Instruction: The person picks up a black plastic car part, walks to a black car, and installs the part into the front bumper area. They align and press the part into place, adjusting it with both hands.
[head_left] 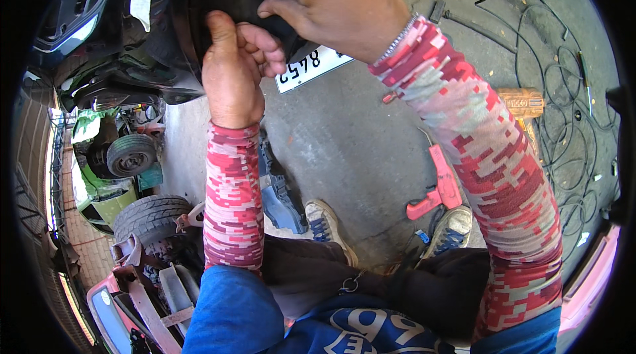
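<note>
Looking down from my head camera, I see both my hands raised to a black rubbery part (248, 3) at the top of the frame, just in front of me and above my knees; it sits against the dark bodywork of a vehicle (112, 29), inside a rounded black opening. My left hand (232, 69) is closed on the lower edge of the part, thumb pointing up along its face and fingers curled under; my right hand (331, 3) lies over the top of it, fingers bent down and pinching the same piece from above. The part's long axis runs roughly left to right across the top of the view, so my left hand holds it from below and my right from above, the two nearly touching; both are equally near, and the part lies straight ahead of them, away from my body. I cannot tell how the part is fastened, since my hands cover most of it.

Both forearms wear red and pink patterned sleeves (232, 202); a white number plate (311, 66) shows just beneath my hands. Lower down, on the concrete floor (351, 142), lie a red pistol-shaped tool (438, 188), an orange power tool (523, 103) and loose black cables (563, 115); my two shoes (324, 225) stand between them; tyres (149, 218) lie to my left.
</note>
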A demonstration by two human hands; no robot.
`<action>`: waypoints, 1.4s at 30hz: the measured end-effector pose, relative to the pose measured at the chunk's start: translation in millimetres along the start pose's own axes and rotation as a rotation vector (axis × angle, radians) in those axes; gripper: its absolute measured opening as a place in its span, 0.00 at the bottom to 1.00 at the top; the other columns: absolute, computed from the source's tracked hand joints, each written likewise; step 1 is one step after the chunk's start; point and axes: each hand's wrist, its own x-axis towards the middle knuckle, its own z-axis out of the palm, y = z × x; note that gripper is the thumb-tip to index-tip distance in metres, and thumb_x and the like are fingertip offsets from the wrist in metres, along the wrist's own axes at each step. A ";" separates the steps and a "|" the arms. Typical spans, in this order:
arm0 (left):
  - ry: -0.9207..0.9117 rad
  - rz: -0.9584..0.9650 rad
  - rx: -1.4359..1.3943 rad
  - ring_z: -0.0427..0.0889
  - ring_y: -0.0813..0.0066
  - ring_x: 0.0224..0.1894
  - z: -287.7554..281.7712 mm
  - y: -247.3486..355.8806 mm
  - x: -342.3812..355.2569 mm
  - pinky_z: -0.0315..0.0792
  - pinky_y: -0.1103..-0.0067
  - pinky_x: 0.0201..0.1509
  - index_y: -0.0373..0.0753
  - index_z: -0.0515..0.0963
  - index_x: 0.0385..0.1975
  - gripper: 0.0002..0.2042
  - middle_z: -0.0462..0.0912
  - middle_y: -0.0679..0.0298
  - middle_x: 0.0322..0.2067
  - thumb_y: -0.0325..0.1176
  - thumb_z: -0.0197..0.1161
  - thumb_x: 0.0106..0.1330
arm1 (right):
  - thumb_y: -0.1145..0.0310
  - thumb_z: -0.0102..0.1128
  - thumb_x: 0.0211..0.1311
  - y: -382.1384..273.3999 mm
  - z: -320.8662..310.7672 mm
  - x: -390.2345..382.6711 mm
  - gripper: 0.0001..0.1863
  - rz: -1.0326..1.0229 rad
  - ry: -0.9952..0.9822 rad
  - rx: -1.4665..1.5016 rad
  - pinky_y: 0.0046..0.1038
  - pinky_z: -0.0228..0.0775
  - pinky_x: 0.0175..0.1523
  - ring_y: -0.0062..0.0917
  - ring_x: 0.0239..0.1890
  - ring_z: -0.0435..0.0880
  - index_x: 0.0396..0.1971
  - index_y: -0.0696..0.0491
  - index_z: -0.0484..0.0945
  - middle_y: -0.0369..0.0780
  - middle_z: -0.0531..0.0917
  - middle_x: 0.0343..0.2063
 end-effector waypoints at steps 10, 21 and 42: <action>0.125 0.020 0.051 0.84 0.71 0.22 -13.0 -39.4 -5.1 0.72 0.81 0.29 0.33 0.80 0.23 0.38 0.85 0.58 0.21 0.69 0.49 0.72 | 0.62 0.76 0.44 3.3 -26.7 7.0 0.20 0.020 -0.207 -0.109 0.38 0.59 0.47 0.35 0.42 0.73 0.41 0.45 0.86 0.36 0.76 0.33; 0.038 0.075 0.259 0.84 0.75 0.21 -12.2 -35.0 -10.3 0.70 0.84 0.27 0.34 0.82 0.24 0.29 0.85 0.59 0.21 0.58 0.60 0.73 | 0.58 0.84 0.29 12.8 -43.0 -7.8 0.42 0.005 -0.371 -0.065 0.41 0.60 0.57 0.35 0.56 0.75 0.55 0.45 0.81 0.35 0.79 0.44; 0.250 0.091 0.289 0.84 0.76 0.22 12.6 -27.8 -5.7 0.78 0.81 0.32 0.32 0.84 0.22 0.21 0.85 0.60 0.20 0.47 0.74 0.65 | 0.66 0.79 0.40 -30.1 -16.0 -64.2 0.39 0.273 0.015 -0.217 0.46 0.53 0.65 0.41 0.57 0.71 0.58 0.51 0.73 0.43 0.74 0.53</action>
